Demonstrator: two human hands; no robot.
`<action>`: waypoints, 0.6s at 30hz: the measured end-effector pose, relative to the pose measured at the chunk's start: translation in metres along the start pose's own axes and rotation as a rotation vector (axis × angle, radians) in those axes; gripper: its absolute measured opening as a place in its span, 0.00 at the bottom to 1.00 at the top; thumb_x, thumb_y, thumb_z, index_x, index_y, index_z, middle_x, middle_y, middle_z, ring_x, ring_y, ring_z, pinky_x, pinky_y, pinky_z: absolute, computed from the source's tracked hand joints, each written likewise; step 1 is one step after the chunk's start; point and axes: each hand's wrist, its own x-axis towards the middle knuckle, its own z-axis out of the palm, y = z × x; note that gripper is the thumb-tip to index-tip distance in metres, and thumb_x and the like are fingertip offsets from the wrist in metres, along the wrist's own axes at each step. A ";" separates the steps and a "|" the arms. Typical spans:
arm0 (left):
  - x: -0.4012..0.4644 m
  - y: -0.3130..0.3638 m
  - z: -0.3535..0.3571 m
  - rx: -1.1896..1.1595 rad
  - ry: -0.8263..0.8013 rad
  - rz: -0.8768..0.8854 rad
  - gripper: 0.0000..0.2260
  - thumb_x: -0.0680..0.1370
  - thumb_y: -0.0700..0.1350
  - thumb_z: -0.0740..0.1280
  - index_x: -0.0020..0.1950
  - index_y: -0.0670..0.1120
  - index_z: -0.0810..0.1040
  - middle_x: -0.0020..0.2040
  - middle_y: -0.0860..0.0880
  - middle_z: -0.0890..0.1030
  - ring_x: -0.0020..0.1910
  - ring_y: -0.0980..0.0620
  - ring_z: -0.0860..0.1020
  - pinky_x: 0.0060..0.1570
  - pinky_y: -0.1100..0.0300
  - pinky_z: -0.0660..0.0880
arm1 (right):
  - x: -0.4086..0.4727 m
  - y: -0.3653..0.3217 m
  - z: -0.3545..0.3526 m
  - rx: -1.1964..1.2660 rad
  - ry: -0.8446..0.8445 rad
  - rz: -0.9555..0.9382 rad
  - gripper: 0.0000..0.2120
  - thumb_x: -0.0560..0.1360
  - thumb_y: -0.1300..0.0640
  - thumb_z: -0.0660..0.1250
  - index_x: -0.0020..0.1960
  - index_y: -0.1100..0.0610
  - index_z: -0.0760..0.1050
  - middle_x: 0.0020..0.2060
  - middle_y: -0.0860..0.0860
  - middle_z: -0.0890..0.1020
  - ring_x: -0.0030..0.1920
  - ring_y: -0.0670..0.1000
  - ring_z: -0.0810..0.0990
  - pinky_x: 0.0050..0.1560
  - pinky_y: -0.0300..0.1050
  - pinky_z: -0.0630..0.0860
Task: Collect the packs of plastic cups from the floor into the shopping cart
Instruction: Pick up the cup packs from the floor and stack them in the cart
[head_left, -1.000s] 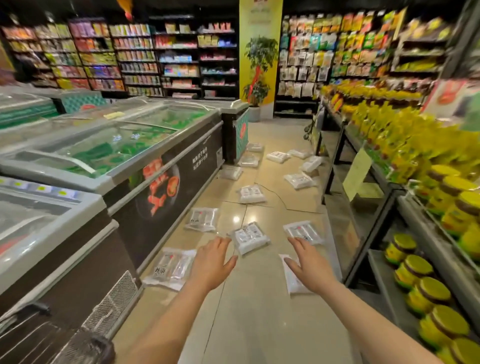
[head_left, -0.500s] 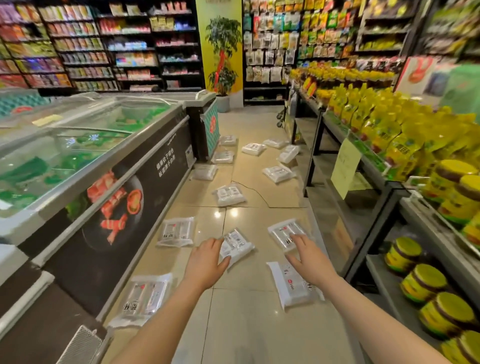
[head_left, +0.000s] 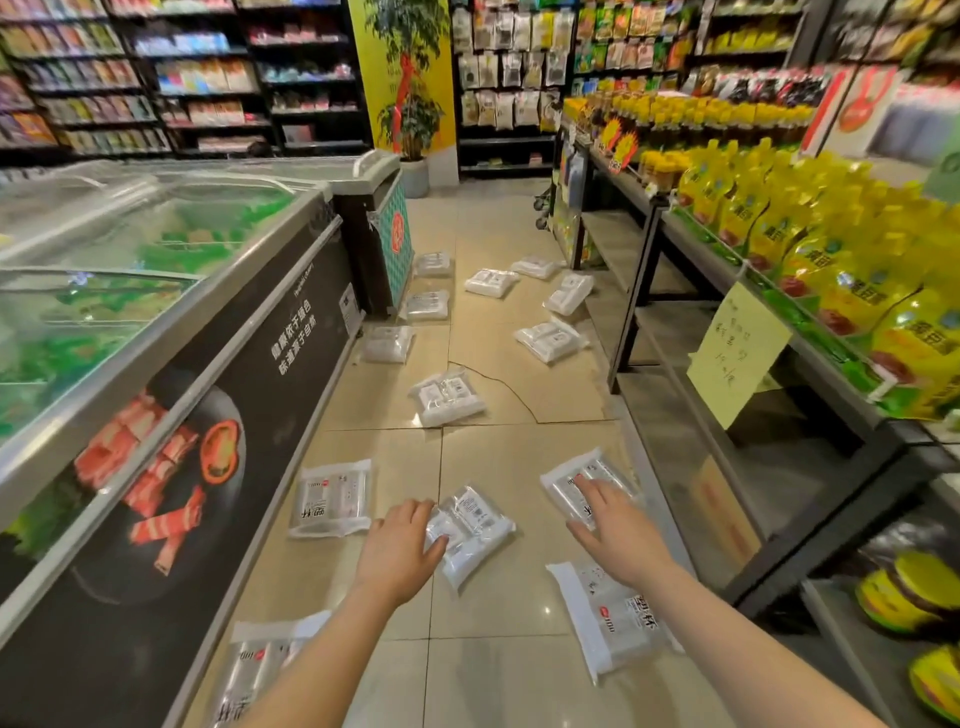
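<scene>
Several clear packs of plastic cups lie scattered along the tiled aisle floor. My left hand (head_left: 402, 551) rests on the left edge of a tilted pack (head_left: 475, 525), thumb lying across it. My right hand (head_left: 610, 519) presses with straight fingers on another pack (head_left: 571, 475) to the right. A third pack (head_left: 613, 629) lies under my right forearm. One pack (head_left: 332, 499) sits by the freezer and another (head_left: 260, 670) near my left elbow. More packs (head_left: 447, 397) (head_left: 550, 340) lie farther down the aisle. No shopping cart is in view.
A long glass-topped chest freezer (head_left: 208, 332) lines the left side. A black metal shelf rack (head_left: 649, 291) with yellow pouches (head_left: 810, 244) and jars (head_left: 909, 592) lines the right. A cracked floor tile (head_left: 498, 384) lies mid-aisle. A potted plant (head_left: 410, 104) stands at the far end.
I have moved forward and lower; the cart corner has left the view. Both hands came down onto the two packs in front, the left now touching one, the right flat on the other.
</scene>
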 end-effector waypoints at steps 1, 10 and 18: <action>0.015 -0.003 0.004 -0.013 -0.013 -0.016 0.34 0.72 0.65 0.45 0.69 0.47 0.69 0.64 0.50 0.75 0.62 0.46 0.73 0.59 0.50 0.69 | 0.017 0.005 0.002 0.001 -0.013 0.000 0.29 0.80 0.43 0.55 0.77 0.52 0.53 0.74 0.49 0.61 0.73 0.51 0.61 0.67 0.47 0.67; 0.147 -0.016 0.031 -0.049 -0.082 -0.181 0.28 0.77 0.62 0.54 0.70 0.45 0.70 0.65 0.48 0.75 0.62 0.46 0.74 0.57 0.51 0.72 | 0.185 0.050 0.005 0.014 -0.155 -0.073 0.29 0.80 0.44 0.55 0.77 0.54 0.54 0.74 0.50 0.62 0.71 0.51 0.64 0.68 0.47 0.65; 0.223 -0.050 0.062 -0.085 -0.196 -0.352 0.24 0.80 0.59 0.55 0.73 0.49 0.64 0.69 0.51 0.70 0.62 0.49 0.73 0.53 0.54 0.72 | 0.313 0.052 0.031 0.061 -0.251 -0.128 0.28 0.80 0.46 0.57 0.77 0.54 0.54 0.74 0.50 0.62 0.72 0.51 0.63 0.67 0.45 0.63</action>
